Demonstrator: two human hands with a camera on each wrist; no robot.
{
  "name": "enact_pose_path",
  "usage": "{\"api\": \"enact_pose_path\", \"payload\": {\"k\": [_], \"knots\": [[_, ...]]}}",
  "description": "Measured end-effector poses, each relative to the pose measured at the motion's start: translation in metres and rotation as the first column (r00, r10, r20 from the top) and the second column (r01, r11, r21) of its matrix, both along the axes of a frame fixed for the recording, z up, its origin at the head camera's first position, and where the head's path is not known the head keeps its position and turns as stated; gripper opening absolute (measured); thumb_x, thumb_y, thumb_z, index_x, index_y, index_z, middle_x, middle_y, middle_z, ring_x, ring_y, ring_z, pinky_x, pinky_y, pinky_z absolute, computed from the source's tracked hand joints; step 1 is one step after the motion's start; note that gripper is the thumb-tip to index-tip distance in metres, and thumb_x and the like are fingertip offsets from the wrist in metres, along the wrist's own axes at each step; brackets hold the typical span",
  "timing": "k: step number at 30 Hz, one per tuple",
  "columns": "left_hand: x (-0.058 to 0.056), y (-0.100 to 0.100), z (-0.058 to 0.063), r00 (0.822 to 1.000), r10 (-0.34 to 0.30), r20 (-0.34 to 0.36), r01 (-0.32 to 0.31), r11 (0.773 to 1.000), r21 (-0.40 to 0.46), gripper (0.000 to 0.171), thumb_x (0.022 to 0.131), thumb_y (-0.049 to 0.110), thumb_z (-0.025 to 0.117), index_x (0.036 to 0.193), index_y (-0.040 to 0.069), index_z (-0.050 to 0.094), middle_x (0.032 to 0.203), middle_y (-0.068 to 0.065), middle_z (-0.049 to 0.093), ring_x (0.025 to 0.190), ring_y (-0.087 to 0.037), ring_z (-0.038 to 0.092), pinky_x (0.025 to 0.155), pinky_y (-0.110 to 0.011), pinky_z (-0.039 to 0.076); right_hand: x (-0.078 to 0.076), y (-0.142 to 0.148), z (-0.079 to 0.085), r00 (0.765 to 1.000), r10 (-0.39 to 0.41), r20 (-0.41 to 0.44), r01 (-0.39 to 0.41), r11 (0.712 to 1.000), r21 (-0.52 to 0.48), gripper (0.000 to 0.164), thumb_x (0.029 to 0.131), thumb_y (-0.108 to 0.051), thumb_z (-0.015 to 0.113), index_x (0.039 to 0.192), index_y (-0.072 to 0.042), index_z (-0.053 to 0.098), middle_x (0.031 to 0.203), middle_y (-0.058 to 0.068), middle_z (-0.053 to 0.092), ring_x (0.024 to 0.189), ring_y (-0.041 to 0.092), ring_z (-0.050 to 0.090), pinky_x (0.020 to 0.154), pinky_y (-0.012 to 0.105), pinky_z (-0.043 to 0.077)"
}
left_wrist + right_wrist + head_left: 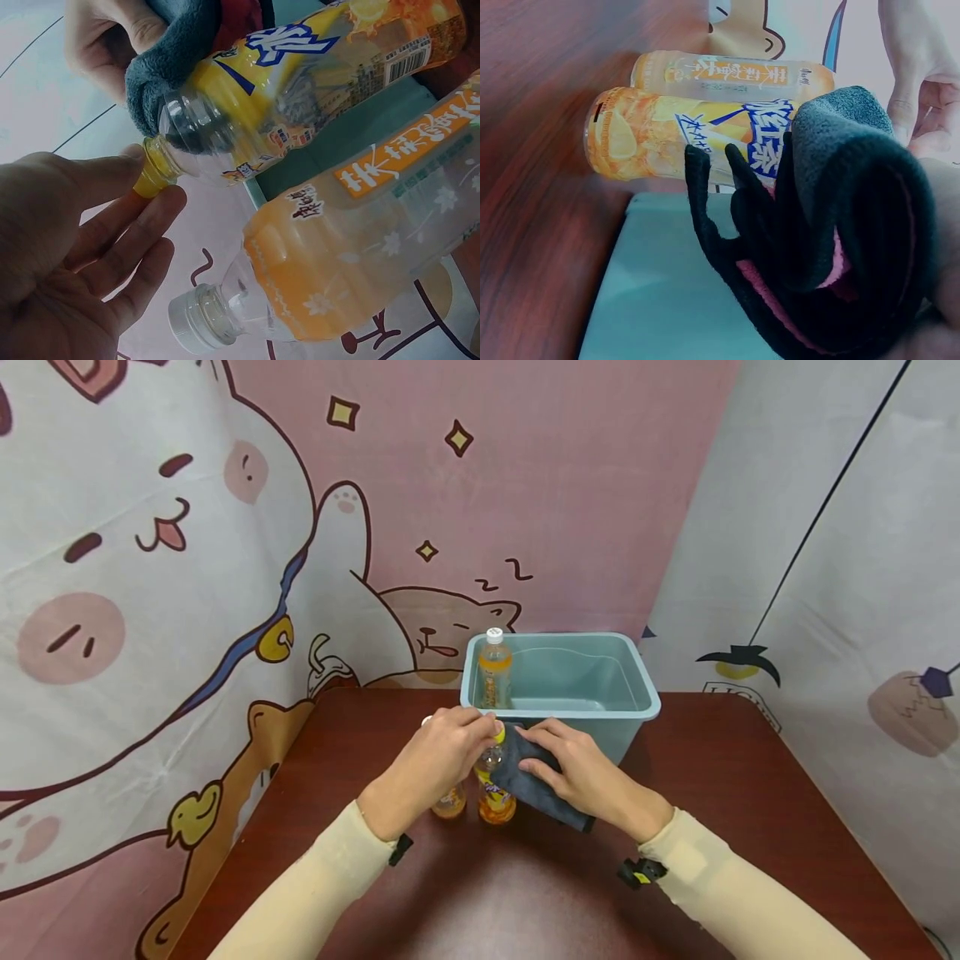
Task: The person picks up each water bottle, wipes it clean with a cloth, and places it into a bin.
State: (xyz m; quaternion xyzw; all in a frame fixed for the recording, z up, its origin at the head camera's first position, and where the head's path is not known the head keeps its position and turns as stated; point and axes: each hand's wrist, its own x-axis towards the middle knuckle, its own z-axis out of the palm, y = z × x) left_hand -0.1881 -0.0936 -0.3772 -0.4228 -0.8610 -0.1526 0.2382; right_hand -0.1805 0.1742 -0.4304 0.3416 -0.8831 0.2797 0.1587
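Note:
A clear bottle with a yellow label and amber base [497, 807] stands on the table in front of the bin. My left hand [448, 745] pinches its yellow cap [154, 169] between thumb and fingertips. With my right hand [576, 768] I grip a bunched dark grey-blue cloth [534, 787], pink on parts of its inner side. The cloth lies against the bottle's neck and upper label. Close beside, to the left, stands an orange-labelled bottle with a white cap [300, 262]; in the head view my left hand covers much of it.
A light blue plastic bin [647, 702] stands behind the bottles on the dark red-brown table [720, 793]. Inside its left end is an upright bottle with a white cap [495, 675]. Cartoon-printed cloth walls [585, 493] rise behind the table and at both sides.

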Motion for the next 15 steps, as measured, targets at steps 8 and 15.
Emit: {"api": "enact_pose_path", "payload": {"k": [8, 15], "knots": [[-0.001, 0.002, 0.001, 1.0, -0.005, -0.009, 0.005, 1.0, -0.01, 0.012, 0.107, 0.015, 0.087, 0.119, 0.011, 0.085, 0.11, -0.005, 0.086, 0.097, -0.02, 0.082, 0.083, -0.04, 0.069, -0.001, 0.003, -0.007, 1.0, -0.006, 0.026, 0.006, 1.0, -0.012, 0.039, 0.109, -0.017, 0.085, 0.142, 0.0, 0.075, 0.131, 0.012, 0.077, 0.113, 0.023, 0.081, 0.098, 0.046, 0.072], [0.0, 0.001, 0.001, 1.0, 0.008, 0.003, -0.008, 1.0, -0.005, 0.015, 0.105, 0.015, 0.089, 0.119, 0.011, 0.085, 0.112, -0.005, 0.087, 0.095, -0.02, 0.081, 0.08, -0.038, 0.069, -0.001, 0.003, -0.015, 0.999, -0.001, 0.051, 0.0, 1.0, 0.006, 0.034, 0.108, -0.017, 0.086, 0.135, -0.001, 0.073, 0.127, 0.011, 0.077, 0.107, 0.019, 0.077, 0.092, 0.04, 0.07]]}}
